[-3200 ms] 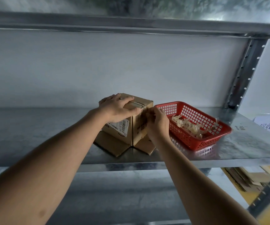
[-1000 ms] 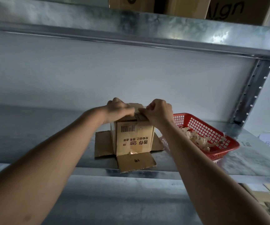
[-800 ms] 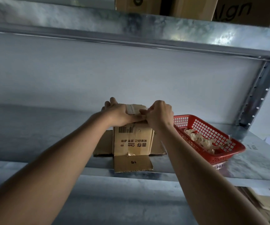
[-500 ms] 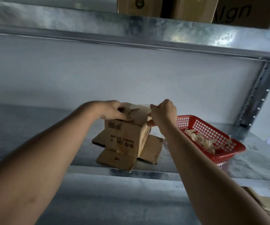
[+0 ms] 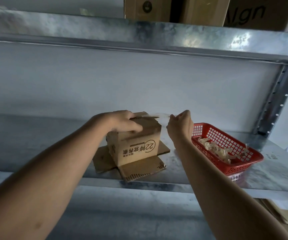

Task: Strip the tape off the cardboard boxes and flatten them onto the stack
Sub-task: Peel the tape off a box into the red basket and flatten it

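A small brown cardboard box stands upside down on the metal shelf, its lower flaps spread flat around it. My left hand lies over the box's top left corner and grips it. My right hand is closed on a strip of clear tape that stretches from the box's top edge to my fingers, just right of the box.
A red plastic basket holding crumpled tape strips sits right of the box. Larger cardboard boxes stand on the shelf above. Flattened cardboard lies below at the lower right. A perforated upright bounds the right side.
The box has been turned so another printed face looks at me. My right hand has pulled away to the right, drawing a tape strip off the top. My left hand stays on the box.
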The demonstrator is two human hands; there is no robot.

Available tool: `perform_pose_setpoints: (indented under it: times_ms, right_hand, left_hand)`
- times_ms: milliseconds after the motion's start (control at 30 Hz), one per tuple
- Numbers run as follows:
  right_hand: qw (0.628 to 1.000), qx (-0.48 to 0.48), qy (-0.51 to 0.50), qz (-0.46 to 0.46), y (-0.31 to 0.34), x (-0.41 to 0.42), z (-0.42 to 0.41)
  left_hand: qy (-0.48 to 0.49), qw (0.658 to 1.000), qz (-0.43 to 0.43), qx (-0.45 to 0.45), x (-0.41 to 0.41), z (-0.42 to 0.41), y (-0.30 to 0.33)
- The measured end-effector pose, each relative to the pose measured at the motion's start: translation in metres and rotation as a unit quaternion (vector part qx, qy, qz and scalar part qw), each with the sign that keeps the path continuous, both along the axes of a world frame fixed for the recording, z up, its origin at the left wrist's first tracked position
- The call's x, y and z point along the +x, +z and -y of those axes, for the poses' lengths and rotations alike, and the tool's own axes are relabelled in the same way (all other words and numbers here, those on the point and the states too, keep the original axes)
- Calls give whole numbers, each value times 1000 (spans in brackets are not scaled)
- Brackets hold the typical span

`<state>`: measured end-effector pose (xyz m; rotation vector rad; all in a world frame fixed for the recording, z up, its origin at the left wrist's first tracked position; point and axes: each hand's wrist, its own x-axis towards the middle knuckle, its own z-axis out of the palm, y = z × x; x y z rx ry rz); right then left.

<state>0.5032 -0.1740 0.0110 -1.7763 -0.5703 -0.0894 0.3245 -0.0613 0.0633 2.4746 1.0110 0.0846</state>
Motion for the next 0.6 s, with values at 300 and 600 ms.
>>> perform_pose_setpoints:
  times_ms: [300,600]
  right_hand:
    - [866,323,223,-310,9,-9,-4]
    - [981,124,118,-89,-4,14,13]
  left_hand:
    - [15,998,42,33,-1,-9,-13]
    - [-30,972,-11,232,-12,-21,-34]
